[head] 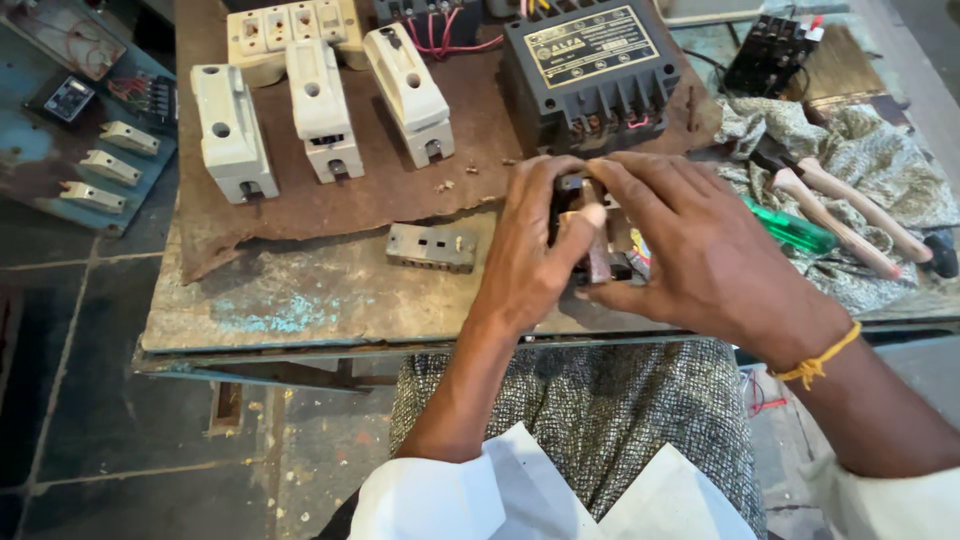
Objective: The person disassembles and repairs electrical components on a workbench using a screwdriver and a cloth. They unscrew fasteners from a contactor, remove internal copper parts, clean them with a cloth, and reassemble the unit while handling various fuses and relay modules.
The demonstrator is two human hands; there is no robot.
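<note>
Left hand and right hand both clamp a small dark electrical part, its long axis upright, above the worn, paint-flecked metal bench; dark stone floor lies below.

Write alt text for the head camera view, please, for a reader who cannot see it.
Both hands, left hand and right hand, grip a small dark electrical part over a worn metal table. Behind lie three white fuse carriers, a black transformer and a green-handled screwdriver.
</note>
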